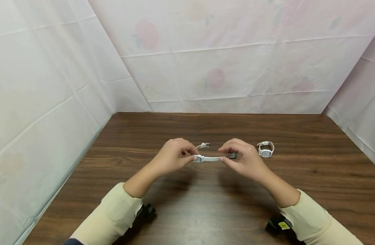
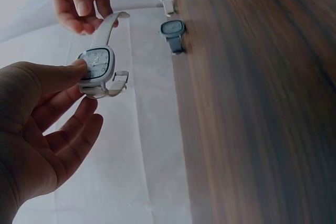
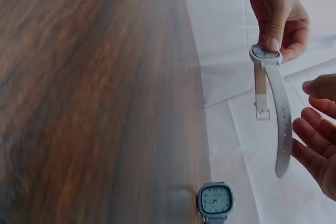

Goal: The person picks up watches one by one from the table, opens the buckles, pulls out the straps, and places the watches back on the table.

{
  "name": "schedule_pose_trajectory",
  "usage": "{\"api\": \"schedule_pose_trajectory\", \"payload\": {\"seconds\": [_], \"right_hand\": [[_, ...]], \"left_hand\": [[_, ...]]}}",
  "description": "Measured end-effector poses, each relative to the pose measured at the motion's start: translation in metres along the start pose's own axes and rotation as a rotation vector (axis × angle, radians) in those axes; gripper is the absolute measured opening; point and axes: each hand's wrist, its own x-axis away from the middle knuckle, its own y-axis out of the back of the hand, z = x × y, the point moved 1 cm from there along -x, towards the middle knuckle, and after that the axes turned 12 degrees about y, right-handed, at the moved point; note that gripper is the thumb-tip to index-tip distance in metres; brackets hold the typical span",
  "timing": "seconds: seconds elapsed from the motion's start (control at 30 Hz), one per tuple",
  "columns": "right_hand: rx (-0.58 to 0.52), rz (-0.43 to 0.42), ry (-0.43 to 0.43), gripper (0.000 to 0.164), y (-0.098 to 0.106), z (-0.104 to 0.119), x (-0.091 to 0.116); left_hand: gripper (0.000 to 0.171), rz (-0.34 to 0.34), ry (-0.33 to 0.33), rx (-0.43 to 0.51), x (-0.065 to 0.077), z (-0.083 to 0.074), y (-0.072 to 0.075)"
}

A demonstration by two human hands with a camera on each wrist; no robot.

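A white wristwatch [image 1: 210,159] is held up over the table, its strap undone. My left hand [image 1: 176,154] pinches its case between thumb and fingers, the thumb lying on the dial in the left wrist view. The buckle half of the strap [image 3: 261,90] hangs behind the case. At the free end of the holed strap is my right hand [image 1: 244,158]; in the right wrist view its fingers [image 3: 310,135] are loosely bent right beside the strap, thumb apart from them. A grey-blue wristwatch [image 2: 173,29] stands on the table, partly hidden behind my right hand in the head view.
Another white wristwatch [image 1: 265,149], its strap looped, stands on the brown wooden table [image 1: 129,129] to the right of my right hand. Pale fruit-patterned sheets [image 1: 236,68] hang behind the table and along its sides. Dark wrist devices [image 1: 277,225] sit under both sleeves.
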Motion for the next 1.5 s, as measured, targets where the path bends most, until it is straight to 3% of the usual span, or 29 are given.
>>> {"api": "schedule_pose_trajectory", "payload": {"seconds": [0.33,0.87,1.07,1.2,1.33,1.43,1.5], "right_hand": [[0.019,-0.064,0.025,0.034,0.013,-0.002,0.003],[0.116,0.031,0.000,0.036,0.028,-0.011,0.016],[0.152,0.025,0.017,0.040,0.032,-0.013,0.020],[0.182,0.020,0.024,0.030,0.035,-0.015,0.023],[0.187,0.010,0.012,0.037,0.039,-0.017,0.026],[0.183,0.003,0.018,0.028,0.042,-0.018,0.028],[0.182,0.002,0.021,0.036,0.044,-0.018,0.029]], "left_hand": [[0.011,-0.039,0.085,-0.012,0.010,0.013,0.009],[0.008,-0.072,0.159,-0.001,0.023,0.034,0.022],[0.009,-0.086,0.207,0.027,0.030,0.042,0.026],[0.010,-0.096,0.227,0.027,0.033,0.047,0.028],[0.010,-0.113,0.231,0.007,0.035,0.051,0.030],[0.010,-0.119,0.239,-0.007,0.035,0.054,0.031],[0.010,-0.119,0.249,-0.010,0.036,0.056,0.032]]}}
